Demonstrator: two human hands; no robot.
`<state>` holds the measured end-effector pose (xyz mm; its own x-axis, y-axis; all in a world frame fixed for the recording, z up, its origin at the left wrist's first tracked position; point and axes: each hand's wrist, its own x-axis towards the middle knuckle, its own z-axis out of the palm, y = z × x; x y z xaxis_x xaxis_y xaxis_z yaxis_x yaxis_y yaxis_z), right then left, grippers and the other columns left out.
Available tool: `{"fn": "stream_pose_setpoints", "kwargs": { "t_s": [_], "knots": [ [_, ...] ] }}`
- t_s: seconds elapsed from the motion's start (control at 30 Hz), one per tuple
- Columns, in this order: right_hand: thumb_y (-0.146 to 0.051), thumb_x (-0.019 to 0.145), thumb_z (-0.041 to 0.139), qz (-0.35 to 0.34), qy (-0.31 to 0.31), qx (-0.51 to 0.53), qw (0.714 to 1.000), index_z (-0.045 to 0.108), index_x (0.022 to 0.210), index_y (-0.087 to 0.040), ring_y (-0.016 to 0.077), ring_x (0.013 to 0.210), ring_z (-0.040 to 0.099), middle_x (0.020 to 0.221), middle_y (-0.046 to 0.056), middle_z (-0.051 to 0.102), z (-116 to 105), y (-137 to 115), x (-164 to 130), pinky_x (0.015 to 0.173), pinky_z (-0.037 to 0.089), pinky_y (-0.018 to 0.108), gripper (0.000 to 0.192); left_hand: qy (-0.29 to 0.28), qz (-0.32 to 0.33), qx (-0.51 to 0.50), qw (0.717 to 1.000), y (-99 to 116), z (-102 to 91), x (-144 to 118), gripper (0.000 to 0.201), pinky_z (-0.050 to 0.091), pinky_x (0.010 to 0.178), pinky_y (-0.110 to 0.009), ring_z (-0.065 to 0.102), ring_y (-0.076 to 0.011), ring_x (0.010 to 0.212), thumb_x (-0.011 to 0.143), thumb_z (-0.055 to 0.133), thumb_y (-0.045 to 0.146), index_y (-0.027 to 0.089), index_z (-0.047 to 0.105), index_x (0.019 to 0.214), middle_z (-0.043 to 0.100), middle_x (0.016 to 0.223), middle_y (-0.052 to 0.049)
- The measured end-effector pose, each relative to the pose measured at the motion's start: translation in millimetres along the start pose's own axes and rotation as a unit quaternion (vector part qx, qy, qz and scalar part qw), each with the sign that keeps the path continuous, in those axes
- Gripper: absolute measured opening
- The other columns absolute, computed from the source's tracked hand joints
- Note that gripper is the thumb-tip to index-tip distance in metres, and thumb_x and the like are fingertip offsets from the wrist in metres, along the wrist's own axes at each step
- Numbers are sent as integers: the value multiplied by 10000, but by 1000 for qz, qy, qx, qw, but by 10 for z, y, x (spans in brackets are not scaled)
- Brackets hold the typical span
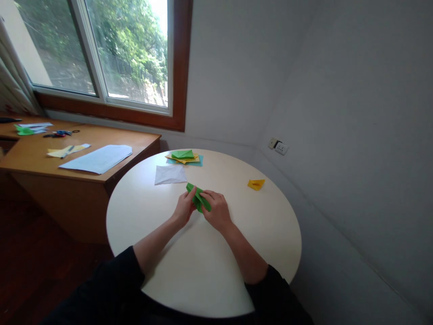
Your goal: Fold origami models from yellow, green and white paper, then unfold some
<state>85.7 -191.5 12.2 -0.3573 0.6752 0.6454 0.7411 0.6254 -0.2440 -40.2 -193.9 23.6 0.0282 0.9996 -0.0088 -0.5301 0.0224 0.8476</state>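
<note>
Holding the work over the near-centre of the round white table, your two forearms run in from dark sleeves at the bottom edge and meet at a folded green paper. Your left hand has its fingers curled closed against the left side of the paper, thumb tip pressed to the paper's upper end. Your right hand is likewise closed on the paper — fingers wrapped over its lower right end, so that part of the sheet is hidden beneath them. The paper lies as a narrow slanted strip between the two sets of fingertips, tilted from upper left to lower right; whether it rests on the tabletop or is lifted just clear cannot be determined.

Just beyond your left fingertips lies a white sheet, flat on the table and apart from the green paper. Well to the right of your right fingers sits a small folded yellow paper piece. Farther out, past the white sheet at the far rim, a stack of coloured papers shows green on top, yellow beneath and blue at the bottom.

Beyond the table to the left stands a wooden desk carrying a large pale sheet — scissors lie farther back, under the window.
</note>
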Motion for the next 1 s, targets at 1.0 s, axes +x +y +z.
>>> {"fn": "stream_pose_setpoints", "kwargs": {
  "t_s": [1.0],
  "knots": [
    [-422,549,747,347,34,596,723,672,789,-169,188,749,634,802,33,698,47,184,50,754,485,350,356,-33,45,-30,998,-1,-114,101,353,444,802,-352,599,-198,856,657,693,393,109,665,865,674,896,-103]
  ]
}}
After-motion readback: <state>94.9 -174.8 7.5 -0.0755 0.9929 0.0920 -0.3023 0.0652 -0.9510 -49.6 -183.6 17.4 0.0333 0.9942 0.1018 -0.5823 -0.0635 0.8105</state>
